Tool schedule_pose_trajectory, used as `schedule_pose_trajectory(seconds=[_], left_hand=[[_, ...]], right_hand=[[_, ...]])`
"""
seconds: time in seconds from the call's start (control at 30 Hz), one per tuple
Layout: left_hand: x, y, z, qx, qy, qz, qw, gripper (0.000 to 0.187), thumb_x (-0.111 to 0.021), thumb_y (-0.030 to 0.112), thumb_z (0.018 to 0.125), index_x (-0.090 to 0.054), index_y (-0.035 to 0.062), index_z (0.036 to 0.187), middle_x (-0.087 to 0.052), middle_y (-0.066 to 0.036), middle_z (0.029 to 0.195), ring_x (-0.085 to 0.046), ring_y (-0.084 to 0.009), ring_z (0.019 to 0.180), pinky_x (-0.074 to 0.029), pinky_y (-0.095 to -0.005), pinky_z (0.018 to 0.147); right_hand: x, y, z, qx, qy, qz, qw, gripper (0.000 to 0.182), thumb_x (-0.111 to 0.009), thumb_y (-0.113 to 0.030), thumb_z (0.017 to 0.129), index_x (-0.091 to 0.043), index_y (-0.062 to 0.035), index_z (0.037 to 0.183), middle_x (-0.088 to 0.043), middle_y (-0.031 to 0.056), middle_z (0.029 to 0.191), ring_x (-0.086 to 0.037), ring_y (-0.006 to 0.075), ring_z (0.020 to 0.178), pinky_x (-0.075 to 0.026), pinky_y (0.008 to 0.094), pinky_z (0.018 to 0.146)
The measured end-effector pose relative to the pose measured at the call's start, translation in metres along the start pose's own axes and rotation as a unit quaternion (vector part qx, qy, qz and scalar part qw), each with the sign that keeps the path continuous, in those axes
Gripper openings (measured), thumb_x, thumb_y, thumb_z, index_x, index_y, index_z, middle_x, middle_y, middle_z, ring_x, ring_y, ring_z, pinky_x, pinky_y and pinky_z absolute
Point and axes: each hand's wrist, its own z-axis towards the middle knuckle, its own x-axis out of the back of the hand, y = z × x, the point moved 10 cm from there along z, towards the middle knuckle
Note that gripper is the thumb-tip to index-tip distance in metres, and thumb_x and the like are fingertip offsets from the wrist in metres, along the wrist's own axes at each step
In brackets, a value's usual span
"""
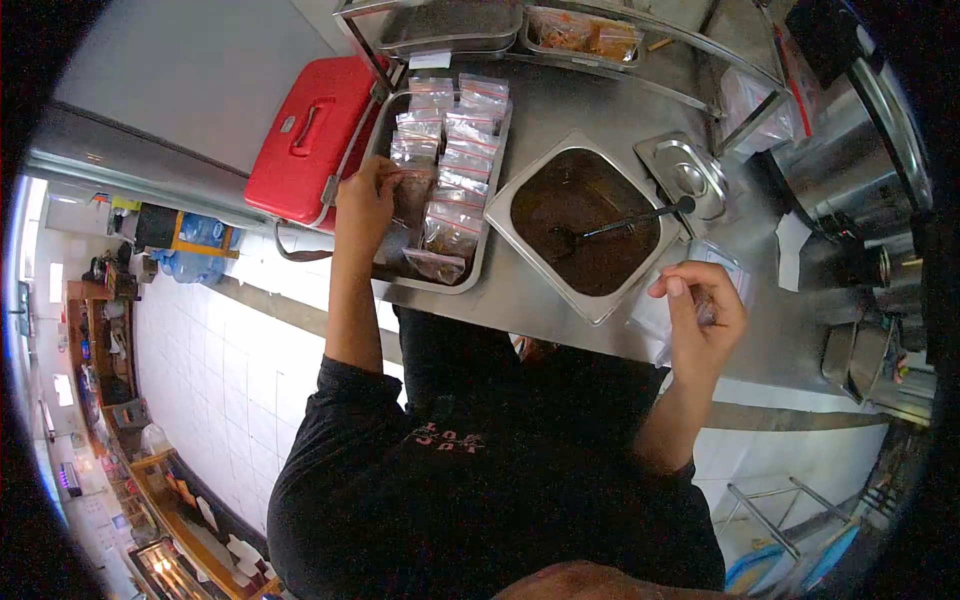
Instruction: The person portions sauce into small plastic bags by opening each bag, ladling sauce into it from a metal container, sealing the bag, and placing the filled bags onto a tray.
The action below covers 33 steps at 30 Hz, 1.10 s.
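Observation:
My left hand (368,200) pinches the top edge of a small zip bag (411,196) at the left side of a metal tray (476,262). Two rows of similar filled zip bags (468,160) stand in that tray. To its right sits a square steel container (522,255) of dark brown sauce (570,190), with a black ladle (630,219) resting in it. My right hand (708,315) is raised by the container's near right corner, its fingers curled; what they hold, if anything, is hard to make out. Flat clear plastic bags (652,318) lie on the counter beside it.
A red cooler box (318,140) stands left of the tray. The steel lid (690,178) lies behind the container. A metal rack (690,92) with a food tray (582,38) runs along the back. Large steel pots (850,160) are at right.

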Motion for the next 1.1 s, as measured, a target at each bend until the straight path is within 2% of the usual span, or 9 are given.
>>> schedule_pose_trajectory(seconds=[0.1, 0.17, 0.3, 0.33, 0.43, 0.53, 0.63, 0.83, 1.1], left_hand=[[0.007, 0.016, 0.0, 0.02, 0.01, 0.007, 1.0, 0.023, -0.067, 0.004, 0.089, -0.063, 0.003, 0.112, -0.071, -0.019, 0.1, -0.069, -0.0391, 0.097, -0.054, -0.0442, 0.081], [0.041, 0.075, -0.01, -0.121, 0.124, 0.017, 0.985, 0.028, -0.068, 0.008, 0.092, -0.061, 0.0014, 0.119, -0.068, -0.017, 0.116, -0.067, -0.0312, 0.107, -0.054, -0.038, 0.086], [0.019, 0.17, -0.055, -0.003, -0.115, -0.351, 0.929, 0.038, -0.073, 0.004, 0.086, -0.064, 0.0045, 0.123, -0.069, -0.012, 0.107, -0.066, -0.018, 0.1, -0.054, -0.0292, 0.076], [0.005, 0.211, -0.072, -0.074, -0.179, -0.41, 0.891, 0.041, -0.076, 0.006, 0.085, -0.064, 0.0044, 0.124, -0.068, -0.01, 0.108, -0.065, -0.0162, 0.099, -0.056, -0.0291, 0.072], [-0.02, 0.286, -0.103, -0.215, -0.246, -0.371, 0.869, 0.052, -0.075, 0.009, 0.086, -0.055, 0.0032, 0.133, -0.054, -0.017, 0.128, -0.063, -0.0307, 0.105, -0.057, -0.0374, 0.085], [-0.038, 0.302, -0.105, -0.207, -0.21, -0.414, 0.861, 0.057, -0.074, 0.007, 0.084, -0.052, 0.0031, 0.137, -0.05, -0.022, 0.138, -0.055, -0.0384, 0.124, -0.052, -0.0415, 0.097], [-0.06, 0.315, -0.123, -0.188, -0.244, -0.431, 0.848, 0.055, -0.068, 0.003, 0.088, -0.047, 0.0024, 0.139, -0.057, -0.024, 0.128, -0.06, -0.0417, 0.113, -0.052, -0.0441, 0.092], [-0.065, 0.322, -0.118, -0.224, -0.194, -0.37, 0.88, 0.04, -0.063, 0.0, 0.09, -0.055, 0.0004, 0.129, -0.066, -0.023, 0.11, -0.065, -0.0437, 0.099, -0.054, -0.0457, 0.083], [-0.055, 0.313, -0.1, -0.241, -0.108, -0.31, 0.913, 0.042, -0.067, -0.004, 0.079, -0.062, -0.0013, 0.122, -0.066, -0.019, 0.12, -0.067, -0.0372, 0.103, -0.054, -0.0393, 0.089]], right_hand=[[-0.004, -0.007, 0.003, 0.016, 0.002, 0.008, 1.0, 0.007, -0.066, 0.005, 0.091, -0.068, 0.002, 0.097, -0.07, 0.0091, 0.086, -0.068, 0.0135, 0.08, -0.051, 0.0247, 0.071], [-0.003, -0.013, 0.004, 0.048, 0.033, -0.009, 0.998, 0.012, -0.064, -0.009, 0.096, -0.068, 0.0017, 0.101, -0.07, 0.0111, 0.094, -0.062, 0.0101, 0.073, -0.046, 0.0235, 0.069], [-0.022, -0.011, 0.008, 0.039, 0.047, 0.049, 0.997, 0.038, -0.053, -0.034, 0.103, -0.067, 0.0016, 0.106, -0.067, 0.0151, 0.109, -0.052, 0.01, 0.073, -0.04, 0.0242, 0.068], [-0.028, -0.015, 0.011, 0.084, 0.05, 0.037, 0.994, 0.049, -0.046, -0.042, 0.103, -0.066, 0.0017, 0.109, -0.063, 0.0159, 0.114, -0.048, 0.0112, 0.074, -0.039, 0.0249, 0.068], [-0.031, -0.025, 0.005, 0.122, 0.078, 0.044, 0.989, 0.063, -0.036, -0.053, 0.103, -0.065, 0.0019, 0.113, -0.058, 0.0163, 0.118, -0.045, 0.0136, 0.08, -0.037, 0.026, 0.069], [-0.008, -0.042, 0.001, 0.182, 0.123, -0.058, 0.974, 0.067, -0.034, -0.059, 0.103, -0.06, 0.0016, 0.116, -0.053, 0.0148, 0.114, -0.047, 0.0152, 0.08, -0.039, 0.0269, 0.07], [0.016, -0.045, -0.017, 0.17, 0.188, 0.038, 0.967, 0.07, -0.047, -0.066, 0.097, -0.054, 0.0003, 0.118, -0.046, 0.0129, 0.107, -0.052, 0.0169, 0.078, -0.046, 0.0327, 0.075], [0.015, -0.035, -0.016, 0.214, 0.127, 0.015, 0.969, 0.06, -0.075, -0.033, 0.089, -0.048, 0.0012, 0.13, -0.05, 0.0201, 0.127, -0.058, 0.0258, 0.105, -0.048, 0.0393, 0.093], [-0.012, 0.015, -0.008, 0.011, 0.051, 0.201, 0.978, 0.042, -0.062, -0.008, 0.099, -0.051, 0.0018, 0.138, -0.048, 0.0148, 0.147, -0.046, 0.0264, 0.135, -0.033, 0.0407, 0.115]])
